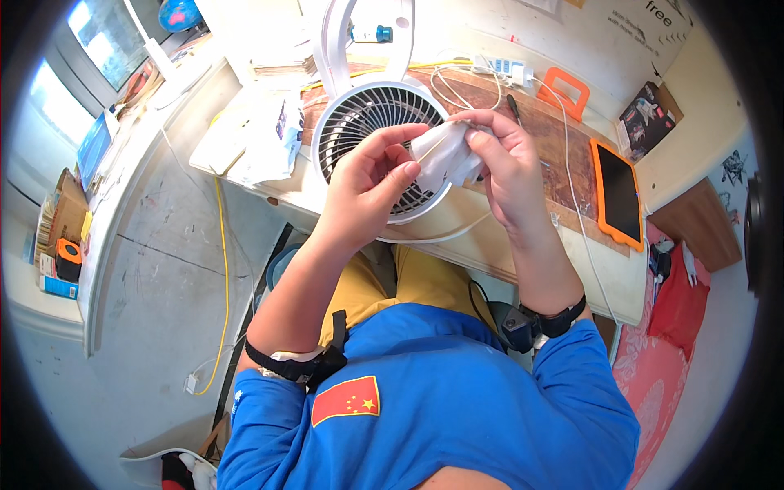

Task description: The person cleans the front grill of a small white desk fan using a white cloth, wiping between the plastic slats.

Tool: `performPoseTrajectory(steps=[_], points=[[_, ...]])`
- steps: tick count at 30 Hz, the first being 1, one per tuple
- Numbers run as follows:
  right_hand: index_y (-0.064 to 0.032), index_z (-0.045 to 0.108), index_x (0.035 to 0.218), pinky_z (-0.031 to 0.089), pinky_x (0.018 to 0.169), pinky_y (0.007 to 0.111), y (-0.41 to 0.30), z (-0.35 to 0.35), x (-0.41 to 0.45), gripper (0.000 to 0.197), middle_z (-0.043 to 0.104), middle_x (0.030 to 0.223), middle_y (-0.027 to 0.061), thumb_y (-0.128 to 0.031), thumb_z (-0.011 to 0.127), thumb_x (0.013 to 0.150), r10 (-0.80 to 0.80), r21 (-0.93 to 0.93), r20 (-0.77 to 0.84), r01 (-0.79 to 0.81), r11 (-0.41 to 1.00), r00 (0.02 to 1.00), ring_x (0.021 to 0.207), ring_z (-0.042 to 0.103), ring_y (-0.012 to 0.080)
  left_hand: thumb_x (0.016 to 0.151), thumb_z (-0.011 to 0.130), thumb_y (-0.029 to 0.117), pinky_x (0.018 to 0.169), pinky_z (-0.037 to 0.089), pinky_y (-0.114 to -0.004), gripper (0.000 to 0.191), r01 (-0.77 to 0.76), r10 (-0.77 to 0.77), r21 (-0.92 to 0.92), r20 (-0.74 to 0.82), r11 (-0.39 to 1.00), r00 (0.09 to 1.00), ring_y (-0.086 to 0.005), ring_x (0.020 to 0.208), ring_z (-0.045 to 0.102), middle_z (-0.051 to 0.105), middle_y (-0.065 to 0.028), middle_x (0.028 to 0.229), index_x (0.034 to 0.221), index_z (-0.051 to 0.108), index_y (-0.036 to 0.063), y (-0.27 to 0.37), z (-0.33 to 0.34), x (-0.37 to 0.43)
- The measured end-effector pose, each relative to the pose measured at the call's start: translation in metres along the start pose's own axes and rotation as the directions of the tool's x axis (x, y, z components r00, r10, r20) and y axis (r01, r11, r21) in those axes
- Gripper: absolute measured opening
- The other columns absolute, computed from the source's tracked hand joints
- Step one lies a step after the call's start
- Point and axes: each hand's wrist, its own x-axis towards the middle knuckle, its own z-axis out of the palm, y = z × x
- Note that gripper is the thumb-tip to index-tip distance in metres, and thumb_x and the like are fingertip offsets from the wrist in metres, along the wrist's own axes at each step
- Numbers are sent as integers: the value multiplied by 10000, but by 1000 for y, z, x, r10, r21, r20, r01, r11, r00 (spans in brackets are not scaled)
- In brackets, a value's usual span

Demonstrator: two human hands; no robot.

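Observation:
A fan [343, 131] with a white rim and dark grille lies at the desk's front edge, its white stand reaching back. Above the grille, my right hand [505, 156] pinches a crumpled white tissue or thin cloth [450, 153] between thumb and fingers. My left hand [373, 177] is at the tissue's left side, fingers curled, with a thin pale stick [432, 150] pointing from its fingertips across the tissue. Whether the left fingers grip the stick is hard to tell. A dark-handled screwdriver [513, 109] rests on the desk behind my right hand.
On the desk [582, 236], an orange-framed tablet [618, 193], an orange stand [563, 92], a power strip [499, 66] and loose cables lie at the right and back. Papers and plastic packaging [269, 138] lie left of the fan. A yellow cable [225, 269] hangs to the floor.

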Motion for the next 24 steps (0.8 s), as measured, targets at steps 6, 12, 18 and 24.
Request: performPoseTrajectory(steps=[6,12,18,24], points=[[3,660,1042,496,790,234,-1,-1,0,200,669,949,47,-52,538,894,-4,-39,19,5,999,1000,861,614,85,920,601,39,739,442,-201,321,-5,5,-38,14,999,1000,-47,789,520,561,23,860,1239,579,9,-1,1,3],[-26,677,1013,507,739,249,2,3,-2,186,673,916,48,-45,577,858,-133,-224,1,130,966,991,831,625,104,952,586,85,611,378,-164,231,22,-14,58,-133,998,991,-14,699,460,570,32,854,1163,604,-9,-6,9,4],[-15,687,951,534,746,293,14,13,1,182,662,898,103,-7,669,770,-557,-593,38,468,656,829,846,657,171,857,637,-8,606,440,-236,131,-220,342,372,-304,902,889,-111,625,505,550,-47,794,984,656,15,-19,19,13],[42,607,1109,537,903,307,26,29,-4,304,633,1082,144,-44,696,831,-461,-308,-39,428,850,887,987,648,183,839,664,1,546,459,-226,91,-295,442,388,-377,873,814,-101,626,558,580,-49,802,927,642,9,-20,31,17]])
